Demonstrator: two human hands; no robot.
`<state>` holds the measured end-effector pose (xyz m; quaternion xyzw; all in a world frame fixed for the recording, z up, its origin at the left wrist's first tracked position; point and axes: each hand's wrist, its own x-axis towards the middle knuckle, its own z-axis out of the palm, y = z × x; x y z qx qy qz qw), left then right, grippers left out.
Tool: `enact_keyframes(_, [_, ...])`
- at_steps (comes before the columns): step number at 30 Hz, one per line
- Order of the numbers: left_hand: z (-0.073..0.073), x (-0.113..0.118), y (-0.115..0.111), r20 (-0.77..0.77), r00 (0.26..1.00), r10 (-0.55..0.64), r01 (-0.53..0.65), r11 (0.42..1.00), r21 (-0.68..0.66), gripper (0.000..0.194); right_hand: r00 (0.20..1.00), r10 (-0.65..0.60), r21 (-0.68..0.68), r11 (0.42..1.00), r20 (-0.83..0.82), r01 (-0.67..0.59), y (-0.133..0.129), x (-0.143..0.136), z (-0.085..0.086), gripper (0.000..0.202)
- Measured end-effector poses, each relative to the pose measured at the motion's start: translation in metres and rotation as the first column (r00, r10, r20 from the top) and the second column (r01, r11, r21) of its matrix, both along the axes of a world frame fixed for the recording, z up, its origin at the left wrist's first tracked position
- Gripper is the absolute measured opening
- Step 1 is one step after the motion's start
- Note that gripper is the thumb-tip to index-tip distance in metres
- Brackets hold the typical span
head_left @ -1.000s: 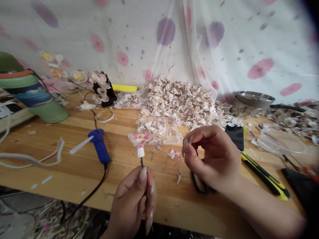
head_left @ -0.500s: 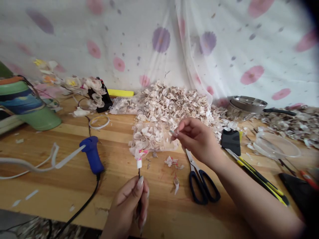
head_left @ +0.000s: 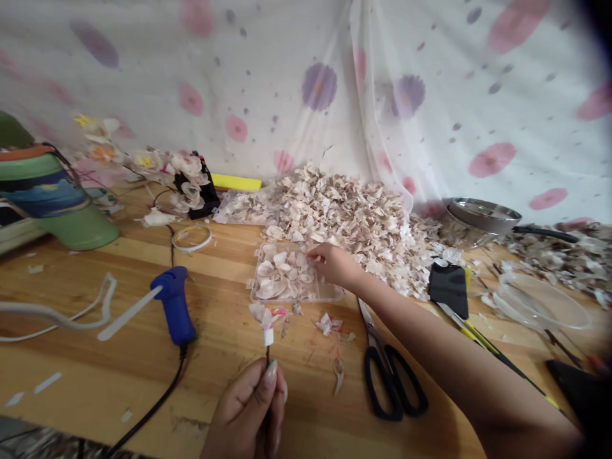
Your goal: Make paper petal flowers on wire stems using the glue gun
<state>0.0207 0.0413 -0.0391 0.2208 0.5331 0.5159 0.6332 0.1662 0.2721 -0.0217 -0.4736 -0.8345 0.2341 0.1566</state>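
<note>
My left hand [head_left: 253,405] is closed around the dark thin stem of a handmade flower [head_left: 266,319], which it holds upright. The flower has pale petals, a pink and yellow centre and a white wrapped base. Over the clear plastic box [head_left: 329,294] hovers my right hand [head_left: 332,262], its fingers curled in a pinch by the box's far edge. Whatever lies between those fingertips is hidden. Loose pale petals [head_left: 282,274] fill the box's left part. A large petal heap [head_left: 339,204] rises just behind.
Scissors [head_left: 392,376] lie right of the flower, petal scraps [head_left: 327,324] nearer. On the left stand a blue glue gun [head_left: 174,306] with its cord, a tape ring [head_left: 191,238] and a green bucket [head_left: 81,210]. A steel pan [head_left: 485,213], black scraper [head_left: 448,287] and plastic lid [head_left: 545,299] sit right.
My right hand has moved left and away from me, to the box of petals. My left hand still holds the flower upright. The view has shifted slightly.
</note>
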Motion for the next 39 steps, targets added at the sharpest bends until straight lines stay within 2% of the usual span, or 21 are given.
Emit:
enact_keyframes(3, [0.001,0.0,0.001,0.0,1.0,-0.002,0.002,1.0,-0.003,0.055,0.998,0.002,-0.04,0.999,0.061,0.0,0.003,-0.003,-0.002,0.021])
enact_keyframes(9, [0.003,0.0,0.0,0.017,1.0,-0.007,0.007,1.0,0.01,0.055,0.996,-0.031,-0.068,0.997,0.081,0.037,0.001,0.001,-0.002,0.023])
enact_keyframes(21, [-0.003,-0.002,-0.002,0.001,0.998,-0.061,0.061,0.996,0.067,0.053,0.993,-0.114,0.052,0.992,-0.012,0.115,0.002,0.001,0.005,0.023])
enact_keyframes(28, [-0.004,-0.004,-0.003,-0.016,0.996,-0.09,0.091,0.993,0.078,0.053,0.987,-0.162,0.084,0.983,-0.005,0.161,0.006,-0.002,0.004,0.019])
enact_keyframes(32, [-0.004,-0.004,-0.003,0.004,0.995,-0.099,0.098,0.992,0.074,0.054,0.991,-0.124,0.068,0.989,-0.055,0.128,0.011,-0.002,0.002,0.02])
enact_keyframes(36, [-0.004,-0.005,-0.002,0.009,0.993,-0.117,0.117,0.992,0.04,0.054,0.994,-0.061,0.055,0.996,-0.092,0.066,0.014,-0.003,0.001,0.031])
enact_keyframes(39, [-0.005,-0.005,-0.002,0.018,0.992,-0.128,0.128,0.991,0.03,0.056,0.995,0.002,0.068,0.998,-0.096,0.005,0.014,-0.004,0.003,0.019])
